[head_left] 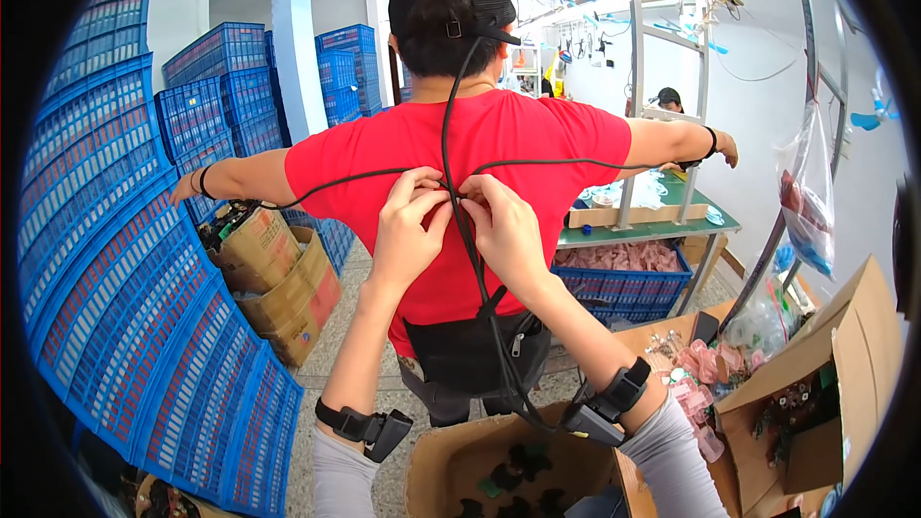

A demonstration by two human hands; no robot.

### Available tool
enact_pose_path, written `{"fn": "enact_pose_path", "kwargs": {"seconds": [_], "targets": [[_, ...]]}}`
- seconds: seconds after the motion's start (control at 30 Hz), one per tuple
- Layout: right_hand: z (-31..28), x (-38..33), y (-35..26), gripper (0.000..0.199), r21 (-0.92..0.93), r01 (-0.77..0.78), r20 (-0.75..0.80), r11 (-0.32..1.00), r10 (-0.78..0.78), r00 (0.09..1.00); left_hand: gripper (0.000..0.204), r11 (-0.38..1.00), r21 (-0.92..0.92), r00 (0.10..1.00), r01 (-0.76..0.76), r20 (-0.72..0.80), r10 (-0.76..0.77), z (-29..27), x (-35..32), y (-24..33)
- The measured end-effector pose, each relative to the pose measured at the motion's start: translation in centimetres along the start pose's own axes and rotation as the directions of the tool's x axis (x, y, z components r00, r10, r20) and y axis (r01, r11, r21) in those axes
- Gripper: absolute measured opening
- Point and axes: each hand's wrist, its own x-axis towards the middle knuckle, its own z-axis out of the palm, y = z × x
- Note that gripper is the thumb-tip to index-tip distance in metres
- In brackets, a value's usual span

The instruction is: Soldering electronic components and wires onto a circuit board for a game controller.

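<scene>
A person in a red shirt (pixel 384 149) and black cap stands in front of me, back turned, arms stretched out to both sides. Black cables (pixel 448 125) run down the back from the cap and out along each arm, meeting between the shoulder blades. At that junction my left hand (pixel 411 235) pinches a cable with thumb and fingertips. Close beside it, my right hand (pixel 504 230) pinches the cable from the other side. Below, the cable bundle (pixel 494 326) hangs past a black waist bag (pixel 446 345). The exact joint between my fingertips is partly hidden.
Blue plastic crates (pixel 125 278) are stacked high on the left, beside cardboard boxes (pixel 288 288). An open carton (pixel 432 470) holding dark parts stands below my arms. Pink parts (pixel 696 374) and another carton (pixel 863 355) lie on the right-hand table. A green workbench (pixel 672 221) stands farther back.
</scene>
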Motion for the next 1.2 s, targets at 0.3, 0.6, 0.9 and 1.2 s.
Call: {"fn": "enact_pose_path", "kwargs": {"seconds": [0.3, 0.6, 0.9, 1.2], "targets": [[0.4, -1.3, 0.6, 0.026, 0.152, -0.115, 0.020, 0.982, 0.113, 0.993, 0.016, 0.998, 0.041, 0.997, 0.054, -0.053, -0.052, 1.0, -0.4, 0.8], [0.1, -1.2, 0.3, 0.033, 0.418, -0.243, 0.132, 0.876, 0.206, 0.970, 0.018, 0.990, 0.020, 0.990, 0.139, 0.035, -0.139, 0.1, 0.0, 1.8], [-0.3, -1.3, 0.6, 0.019, -0.087, 0.034, -0.043, 0.996, -0.037, 0.998, 0.029, 0.971, 0.218, 0.994, 0.096, -0.071, -0.082, 0.9, -0.2, 2.0], [-0.1, -0.4, 0.6, 0.038, -0.517, 0.196, -0.031, 0.833, -0.247, 0.968, 0.023, 0.916, 0.402, 0.991, -0.021, -0.115, 0.073, 0.1, -0.5, 1.0]]}}
